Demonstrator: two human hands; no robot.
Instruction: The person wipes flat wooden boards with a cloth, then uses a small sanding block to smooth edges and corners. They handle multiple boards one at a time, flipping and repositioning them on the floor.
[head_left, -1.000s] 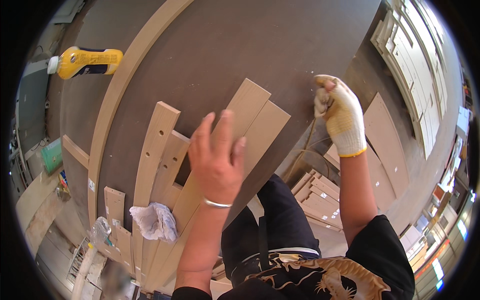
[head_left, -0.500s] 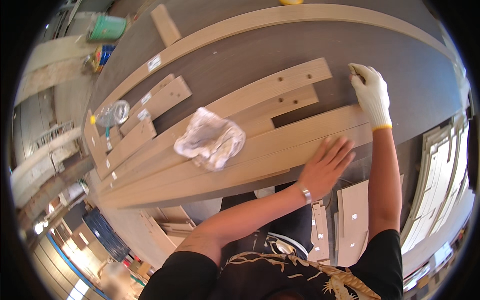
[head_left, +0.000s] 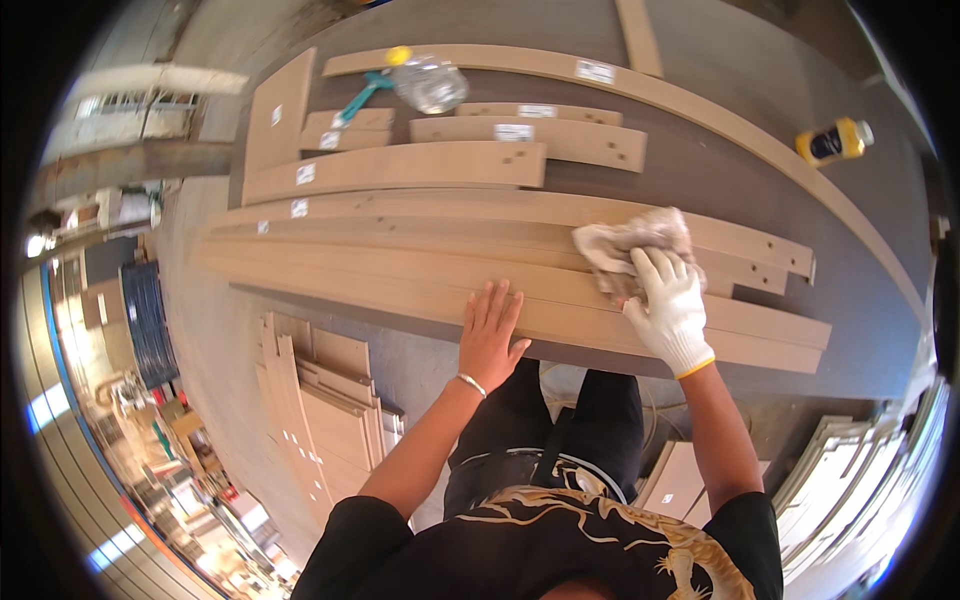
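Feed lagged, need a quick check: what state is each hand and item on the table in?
Left hand: bare, flat on long wood strip.
Right hand: gloved, pressing rag.
Rag: crumpled on strips.
Yellow bottle: lying down.
Clear plastic bottle: lying down.

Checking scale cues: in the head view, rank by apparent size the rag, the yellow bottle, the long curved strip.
1. Long curved strip, spanning most of the table.
2. Rag, under the gloved right hand.
3. Yellow bottle, smallest; it lies farther off near the rim, so its look is less sure.
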